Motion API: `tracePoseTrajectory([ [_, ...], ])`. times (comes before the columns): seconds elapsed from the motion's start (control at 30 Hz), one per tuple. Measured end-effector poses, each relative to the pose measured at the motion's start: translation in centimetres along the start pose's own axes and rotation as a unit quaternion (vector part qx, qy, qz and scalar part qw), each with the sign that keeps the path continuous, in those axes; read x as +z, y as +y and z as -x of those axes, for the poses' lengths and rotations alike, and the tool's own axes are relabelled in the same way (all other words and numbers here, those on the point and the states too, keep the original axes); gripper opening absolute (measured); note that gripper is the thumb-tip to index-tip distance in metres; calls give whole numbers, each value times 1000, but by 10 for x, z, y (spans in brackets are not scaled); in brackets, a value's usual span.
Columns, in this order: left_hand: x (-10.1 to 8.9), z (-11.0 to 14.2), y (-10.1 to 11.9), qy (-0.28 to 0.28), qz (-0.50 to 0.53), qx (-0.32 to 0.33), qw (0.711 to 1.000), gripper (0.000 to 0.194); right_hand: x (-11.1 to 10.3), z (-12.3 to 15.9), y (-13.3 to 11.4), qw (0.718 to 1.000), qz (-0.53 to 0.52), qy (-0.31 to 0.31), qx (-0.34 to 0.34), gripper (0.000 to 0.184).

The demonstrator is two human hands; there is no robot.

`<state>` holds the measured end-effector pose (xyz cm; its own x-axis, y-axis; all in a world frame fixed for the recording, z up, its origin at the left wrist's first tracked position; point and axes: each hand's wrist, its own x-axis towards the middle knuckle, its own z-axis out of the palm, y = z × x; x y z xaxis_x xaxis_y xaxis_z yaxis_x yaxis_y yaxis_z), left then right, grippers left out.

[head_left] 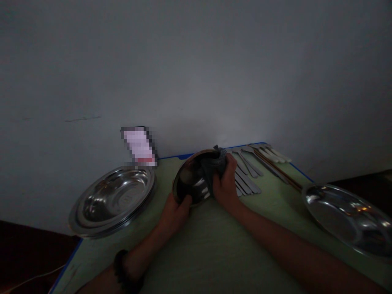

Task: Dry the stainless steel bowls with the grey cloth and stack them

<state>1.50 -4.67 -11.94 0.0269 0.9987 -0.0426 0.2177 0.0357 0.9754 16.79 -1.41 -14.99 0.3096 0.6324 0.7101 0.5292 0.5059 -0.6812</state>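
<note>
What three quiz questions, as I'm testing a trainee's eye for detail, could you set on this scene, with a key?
1. Which hand holds the dark cloth against the bowl?
2. True or false: the stacked basins stand to the left of the bowl.
3. Which things on the table reach closest to the rim of the shiny metal dish on the right?
A) pale handles
B) brown sticks
C) stacked basins

Key:
1. The right hand.
2. True.
3. B.
</note>
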Motion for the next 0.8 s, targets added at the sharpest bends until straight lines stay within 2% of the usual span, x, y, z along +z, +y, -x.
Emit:
tracePoseTrajectory([
  [0.13, -2, -1, 2, 7, 7, -19, 1000, 9, 1, 1, 2, 999, -2, -36, -2, 65],
  [0.17, -2, -1, 3, 3, 8, -25, 1000, 7, 0, 0, 2, 999, -5, -35, 12, 63],
  [0.33, -2, 0, 4, -50, 54, -52, 996, 22, -2, -6, -3, 992, -21, -44, 114, 33],
  [0.5, 1, -1, -1, -114, 53, -39, 991, 34, -3, -8, -6, 980, -34, -74, 180, 31],
  [0.63, 1, -2, -1, -105, 49, -34, 993, 31, -4, -10, -6, 965, -43, -117, 231, 31],
  [0.8, 2, -2, 0, -82, -17, -24, 996, 44, -3, -11, -5, 963, -48, -107, 244, 29],
])
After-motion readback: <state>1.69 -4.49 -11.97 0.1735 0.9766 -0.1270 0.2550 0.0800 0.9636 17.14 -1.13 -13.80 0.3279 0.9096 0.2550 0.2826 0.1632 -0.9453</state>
